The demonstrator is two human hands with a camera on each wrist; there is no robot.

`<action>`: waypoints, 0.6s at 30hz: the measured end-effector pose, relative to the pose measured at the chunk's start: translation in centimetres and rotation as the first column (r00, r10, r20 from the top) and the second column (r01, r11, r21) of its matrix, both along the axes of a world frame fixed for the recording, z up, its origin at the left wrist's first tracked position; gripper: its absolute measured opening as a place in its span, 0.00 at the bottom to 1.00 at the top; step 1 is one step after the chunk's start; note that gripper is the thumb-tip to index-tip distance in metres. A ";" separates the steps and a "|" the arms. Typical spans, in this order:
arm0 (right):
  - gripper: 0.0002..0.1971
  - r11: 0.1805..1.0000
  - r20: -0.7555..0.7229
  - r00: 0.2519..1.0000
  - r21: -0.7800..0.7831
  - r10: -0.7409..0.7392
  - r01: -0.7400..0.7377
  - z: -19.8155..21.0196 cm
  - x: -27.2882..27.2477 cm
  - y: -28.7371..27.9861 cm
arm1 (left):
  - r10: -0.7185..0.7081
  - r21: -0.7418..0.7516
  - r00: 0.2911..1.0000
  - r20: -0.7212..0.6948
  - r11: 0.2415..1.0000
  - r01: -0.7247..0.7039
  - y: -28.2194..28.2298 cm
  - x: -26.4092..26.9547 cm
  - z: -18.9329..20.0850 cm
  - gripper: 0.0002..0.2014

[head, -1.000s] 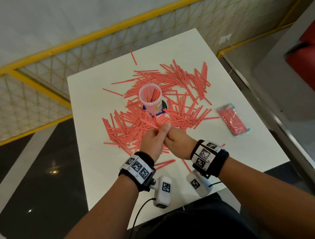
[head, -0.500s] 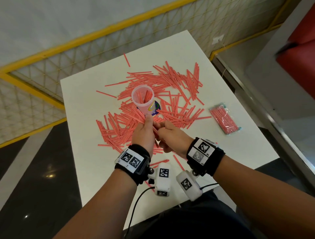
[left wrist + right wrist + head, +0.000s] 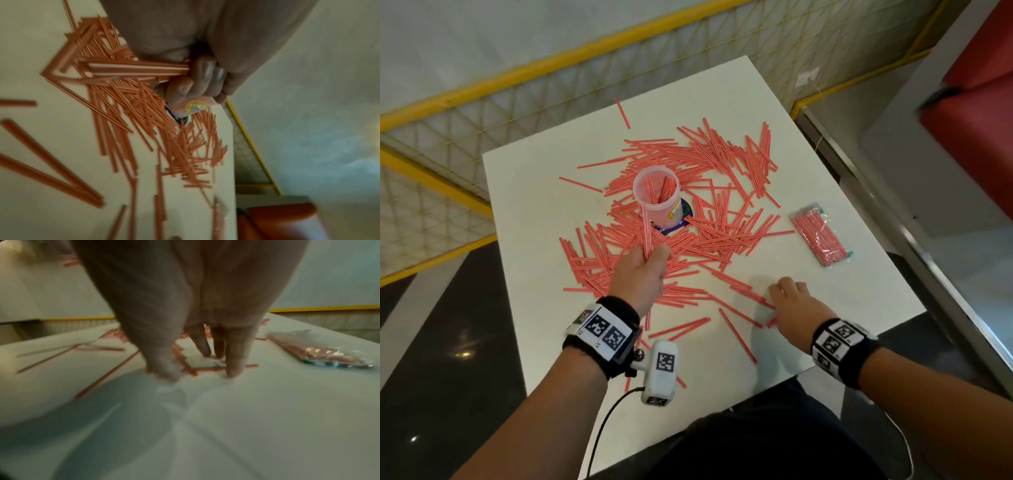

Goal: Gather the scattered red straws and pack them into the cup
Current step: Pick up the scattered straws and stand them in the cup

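A clear plastic cup [image 3: 656,195] with a few red straws inside stands upright amid the scattered red straws [image 3: 722,161] on the white table [image 3: 842,308]. My left hand [image 3: 650,257] grips a small bundle of straws [image 3: 646,228] just in front of the cup, their far ends reaching up to its rim. The left wrist view shows the fingers [image 3: 205,78] curled round that bundle [image 3: 139,69], with the cup [image 3: 195,108] behind them. My right hand [image 3: 784,291] is low at the table's near right. Its straight fingertips [image 3: 234,369] touch the table beside a loose straw [image 3: 207,369].
A sealed packet of straws [image 3: 822,236] lies at the table's right side, also seen in the right wrist view as the packet [image 3: 320,353]. A few single straws [image 3: 736,334] lie near the front edge. A yellow-railed mesh fence [image 3: 551,78] runs behind the table, and a red seat [image 3: 976,113] is at the right.
The hands were together in front of the pile. The left hand has since risen toward the cup with the bundle, and the right hand has moved right and down onto the table.
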State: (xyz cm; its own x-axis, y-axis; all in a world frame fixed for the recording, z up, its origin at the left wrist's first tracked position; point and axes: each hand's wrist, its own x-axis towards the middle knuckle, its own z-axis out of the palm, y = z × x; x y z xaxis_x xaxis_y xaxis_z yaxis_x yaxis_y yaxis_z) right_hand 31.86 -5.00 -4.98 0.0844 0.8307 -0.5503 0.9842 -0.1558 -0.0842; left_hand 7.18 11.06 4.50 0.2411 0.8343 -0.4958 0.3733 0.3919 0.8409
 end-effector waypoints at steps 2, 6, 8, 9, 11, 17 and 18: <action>0.23 0.999 -0.004 1.000 0.037 -0.010 0.010 -0.5 -0.8 0.0 | -0.104 0.024 0.986 -0.130 0.994 0.108 -0.7 -0.4 -0.8 0.19; 0.17 0.996 0.036 0.998 0.076 0.053 -0.056 -0.3 -1.6 1.8 | -0.278 0.063 0.888 -0.367 0.945 0.322 -2.0 -1.2 -2.3 0.16; 0.14 0.991 0.085 0.992 0.085 0.098 -0.105 -0.3 -1.9 2.7 | -0.335 0.046 0.835 -0.436 0.918 0.393 -2.6 -1.5 -3.1 0.14; 0.14 0.991 0.103 0.990 0.080 0.098 -0.107 -0.2 -1.9 3.1 | -0.362 0.036 0.797 -0.483 0.902 0.430 -2.9 -1.8 -3.5 0.12; 0.13 0.997 0.102 0.994 0.062 0.044 -0.050 0.0 -2.1 3.8 | -0.425 -0.012 0.704 -0.569 0.860 0.510 -3.4 -2.2 -4.5 0.09; 0.16 0.986 -0.104 0.982 0.035 -0.157 0.162 0.7 -3.8 6.3 | -0.585 -0.193 0.366 -0.724 0.681 0.706 -4.7 -2.9 -7.7 0.16; 0.17 0.989 -0.106 0.984 0.033 -0.141 0.145 0.4 -4.2 6.5 | -0.593 -0.210 0.338 -0.731 0.666 0.716 -4.8 -2.9 -8.0 0.14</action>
State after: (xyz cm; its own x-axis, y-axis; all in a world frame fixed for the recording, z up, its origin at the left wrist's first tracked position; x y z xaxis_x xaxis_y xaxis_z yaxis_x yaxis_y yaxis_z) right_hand 27.64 1.52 -4.61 0.1484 0.8357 -0.5288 0.9377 -0.2888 -0.1933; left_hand 4.27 6.26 -3.47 0.3757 0.6368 -0.6733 0.9205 -0.3408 0.1913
